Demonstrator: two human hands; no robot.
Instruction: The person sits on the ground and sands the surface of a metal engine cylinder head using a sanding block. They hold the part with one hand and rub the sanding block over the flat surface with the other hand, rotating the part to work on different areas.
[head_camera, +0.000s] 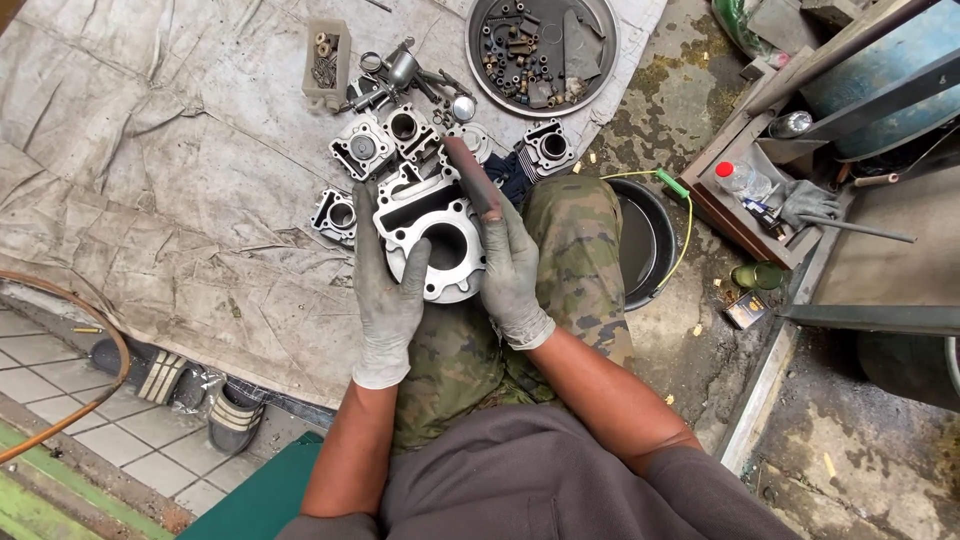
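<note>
Here, the left hand grips an engine cylinder while right-hand fingers clasp sandpaper on its face, sanding seemingly unfinished; other cylinders wait.

Silver finned engine cylinder bore-up on the lap, brown sandpaper strip across its top

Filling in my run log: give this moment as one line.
left hand: grips cylinder block | right hand: presses sandpaper strip on block | block on lap | round parts tray ahead
</note>
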